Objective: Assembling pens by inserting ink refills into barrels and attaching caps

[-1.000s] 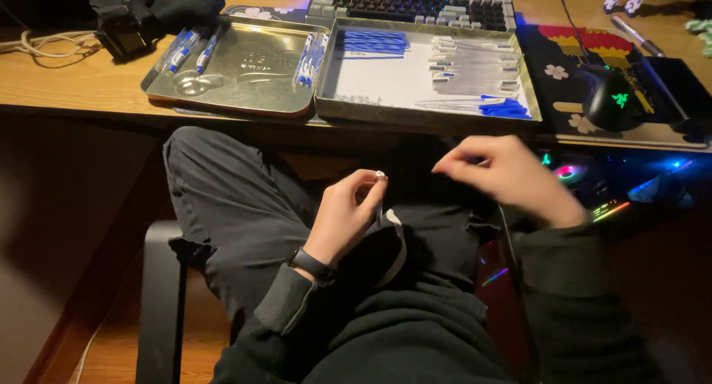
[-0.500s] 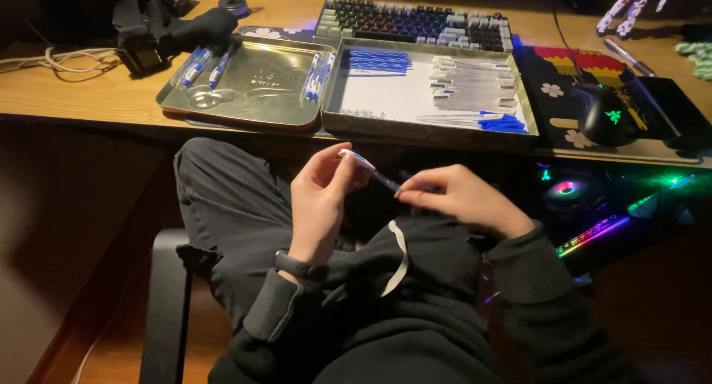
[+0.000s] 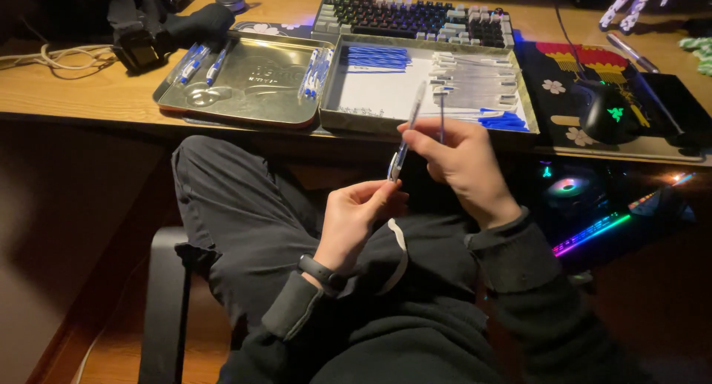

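At twelve o'clock on the wooden desk (image 3: pixel 89 95) lies my open metal tin. Its lid (image 3: pixel 245 84), toward eleven o'clock, holds a few assembled blue-and-white pens (image 3: pixel 314 69) along its right edge and two more at its upper left. The tin's base (image 3: pixel 519 102), just right of the lid and touching it, holds a row of blue refills (image 3: pixel 374 58) at the top, a stack of clear barrels (image 3: pixel 475 84) on the right and some blue caps (image 3: pixel 504 121) at its lower right corner.

My right hand (image 3: pixel 463 165) pinches a clear pen barrel (image 3: pixel 406 136) between thumb and fingers, tilted up over the tin's near edge; a thin refill (image 3: pixel 442 113) also stands up from those fingers. My left hand (image 3: pixel 356 213), at six o'clock over my lap, closes its fingertips around the barrel's lower, blue end.

Beyond the tin sits a backlit keyboard (image 3: pixel 415 17). At two o'clock a dark mouse (image 3: pixel 608 113) rests on a patterned mat (image 3: pixel 564 76). At ten o'clock lie a black strap bundle (image 3: pixel 159 28) and a pale cable (image 3: pixel 55 56).
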